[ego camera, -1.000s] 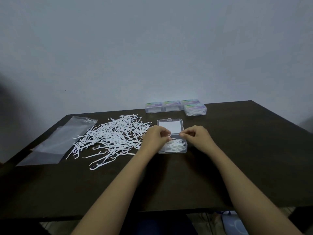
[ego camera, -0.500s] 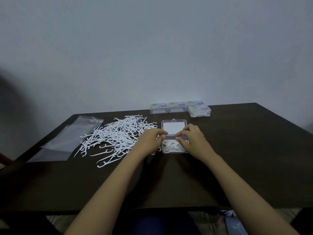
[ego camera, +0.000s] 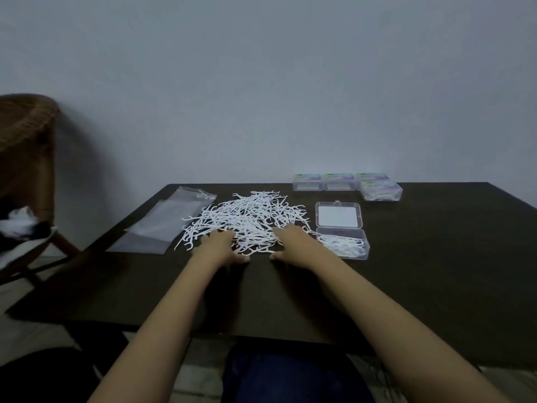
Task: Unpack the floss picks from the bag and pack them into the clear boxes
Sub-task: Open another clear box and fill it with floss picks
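Resting palm-down on the near edge of the loose floss picks (ego camera: 247,222): left hand (ego camera: 219,247) and right hand (ego camera: 293,245), each grip slack, fingers stretched forward onto the pile, thumbs turned toward each other, nothing seen pinched. Pile lies on the dark surface (ego camera: 436,271). Open clear box (ego camera: 343,245) just right of the right hand, its lid (ego camera: 338,215) flat behind it, some picks inside. Flat clear bag (ego camera: 162,225) left of pile. Four closed boxes (ego camera: 337,181) at far edge. Wicker chair (ego camera: 26,135) far left.
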A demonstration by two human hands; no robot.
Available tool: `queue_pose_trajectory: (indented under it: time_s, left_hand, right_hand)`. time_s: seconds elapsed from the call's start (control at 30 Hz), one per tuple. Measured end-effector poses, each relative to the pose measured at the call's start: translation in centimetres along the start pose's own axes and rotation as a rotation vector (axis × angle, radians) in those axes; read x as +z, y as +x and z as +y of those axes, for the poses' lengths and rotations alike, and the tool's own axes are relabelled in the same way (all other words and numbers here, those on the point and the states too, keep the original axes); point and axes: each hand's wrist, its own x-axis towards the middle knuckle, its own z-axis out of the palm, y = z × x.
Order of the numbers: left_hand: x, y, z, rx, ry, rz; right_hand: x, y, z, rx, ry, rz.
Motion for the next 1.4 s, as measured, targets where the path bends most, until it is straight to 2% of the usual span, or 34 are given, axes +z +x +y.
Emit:
queue_pose_trajectory:
  time_s: [0.13,0.23,0.43,0.57,0.73,0.9,1.0,1.13,1.23,1.4]
  left_hand:
    - [0.3,0.0,0.0,0.053,-0.111,0.097]
    - [0.0,-0.4,0.8,0.124,-0.157,0.172]
    - [0.2,-0.5,2.0,0.148,-0.124,0.205]
    - [-0.1,-1.0,2.4,0.162,-0.010,0.225]
    - [-1.0,-1.5,2.2,0.209,0.040,0.288]
    - [-2.3,-1.2,2.5,0.235,-0.079,0.287]
    - [-2.7,-1.0,2.9,0.275,-0.167,0.355]
    - [-3.1,-1.2,4.3,0.356,-0.279,0.397]
    - [-3.1,-1.5,6.0,0.416,-0.375,0.402]
    - [-2.3,-1.9,9.4,0.495,-0.442,0.312]
  right_hand:
    - [-0.3,1.5,-0.9,0.081,-0.061,-0.022]
    - [-0.3,1.7,-1.3,0.089,-0.080,0.065]
    - [-0.2,1.3,-1.6,0.036,-0.135,0.155]
    - [-0.5,1.1,-1.6,0.032,-0.115,0.176]
    - [-1.3,1.1,-0.5,0.067,0.042,0.230]
    - [-4.0,-0.6,1.9,0.045,0.297,0.307]
    - [-5.4,-2.0,4.4,0.079,0.412,0.333]
    - [-5.7,-3.5,8.3,0.156,0.469,0.352]
    - [-5.2,-4.1,10.0,0.184,0.429,0.302]
    - [-4.6,-4.6,10.6,0.173,0.448,0.262]
